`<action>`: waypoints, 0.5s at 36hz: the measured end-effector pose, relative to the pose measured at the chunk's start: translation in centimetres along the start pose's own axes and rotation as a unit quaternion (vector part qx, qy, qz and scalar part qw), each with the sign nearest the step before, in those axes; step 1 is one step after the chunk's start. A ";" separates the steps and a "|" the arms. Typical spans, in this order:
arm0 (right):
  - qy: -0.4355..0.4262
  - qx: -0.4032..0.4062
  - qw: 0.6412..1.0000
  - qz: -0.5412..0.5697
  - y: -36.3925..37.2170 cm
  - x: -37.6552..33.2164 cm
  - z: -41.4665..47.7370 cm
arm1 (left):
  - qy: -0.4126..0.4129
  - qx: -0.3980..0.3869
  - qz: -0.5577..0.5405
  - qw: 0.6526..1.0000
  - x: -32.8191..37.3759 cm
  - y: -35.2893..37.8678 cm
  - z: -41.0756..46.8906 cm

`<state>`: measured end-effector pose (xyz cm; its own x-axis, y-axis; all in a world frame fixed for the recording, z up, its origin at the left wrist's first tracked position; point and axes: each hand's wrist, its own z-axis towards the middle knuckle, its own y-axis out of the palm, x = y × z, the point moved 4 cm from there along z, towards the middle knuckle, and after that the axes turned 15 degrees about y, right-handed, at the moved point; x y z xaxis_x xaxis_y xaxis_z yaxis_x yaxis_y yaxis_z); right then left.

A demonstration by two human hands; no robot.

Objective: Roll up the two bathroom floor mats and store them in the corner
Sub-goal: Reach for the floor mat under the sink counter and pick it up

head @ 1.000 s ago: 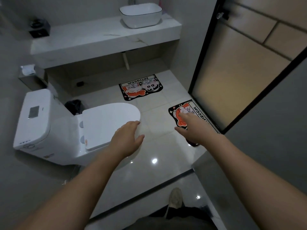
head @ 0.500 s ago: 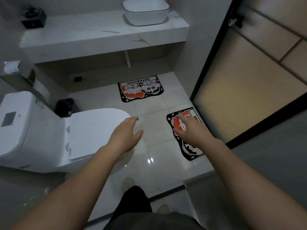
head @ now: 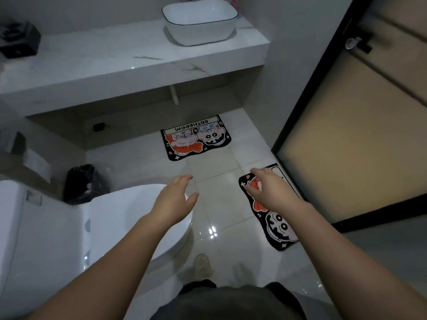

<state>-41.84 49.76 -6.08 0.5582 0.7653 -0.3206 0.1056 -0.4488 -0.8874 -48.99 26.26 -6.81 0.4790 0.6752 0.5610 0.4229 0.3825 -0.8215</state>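
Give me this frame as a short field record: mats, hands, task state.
near mat: flat on the tiles beside the sliding door, partly hidden by the right arm
far mat: flat, in front of the vanity counter
left hand: open, empty, seen over the toilet lid
right hand: open, empty, above the near mat
task state: neither mat rolled yet

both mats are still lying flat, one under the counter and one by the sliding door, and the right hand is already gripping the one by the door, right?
Not quite. In the head view the right hand is open, held above the mat by the door, gripping nothing. The rest holds: the other mat lies flat by the counter.
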 end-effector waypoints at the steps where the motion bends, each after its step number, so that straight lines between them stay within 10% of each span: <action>1: 0.003 0.004 1.000 0.004 -0.2 -0.6 1.0 | 0.003 -0.003 -0.002 1.000 -0.5 -0.5 1.1; 18: -0.007 -0.026 0.999 -0.033 -2.0 -3.5 18.1 | -0.002 0.009 -0.021 1.000 -5.1 -2.4 17.1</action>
<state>-58.90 56.33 -9.14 0.5379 0.7997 -0.2665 0.1841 -0.4200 -0.8887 -65.63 32.70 -9.47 0.4577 0.6618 0.5938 0.4289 0.4207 -0.7994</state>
